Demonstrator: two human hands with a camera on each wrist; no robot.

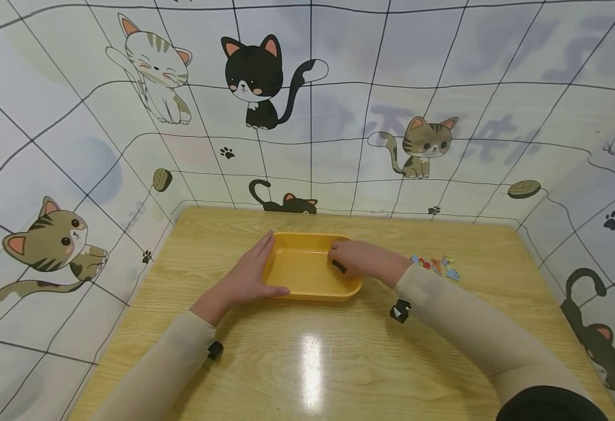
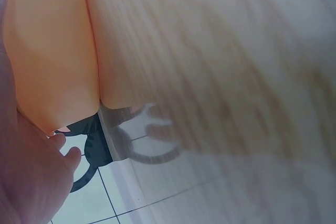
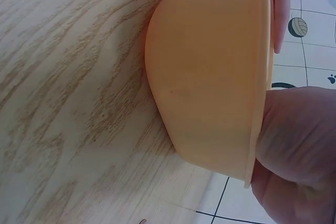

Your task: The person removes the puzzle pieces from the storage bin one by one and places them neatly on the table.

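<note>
A shallow yellow plastic tray (image 1: 307,294) sits on the wooden table in the head view. My left hand (image 1: 246,275) lies along its left end, fingers extended toward the back corner and thumb on the near rim. In the left wrist view, fingertips of the left hand (image 2: 37,177) show beside the tray's wall (image 2: 52,51). Curled fingers of my right hand (image 1: 360,259) reach inside the right end, holding a small black object (image 1: 339,266) whose kind I cannot tell. In the right wrist view, the right hand (image 3: 299,145) bends over the tray's rim (image 3: 260,87), its fingertips hidden.
Several small colourful flat pieces (image 1: 439,266) lie on the table (image 1: 265,362) to the right, partly behind the right forearm. White walls (image 1: 339,117) with printed cats and grid lines enclose the table at the back and sides. Small black devices (image 1: 400,310) sit at both wrists.
</note>
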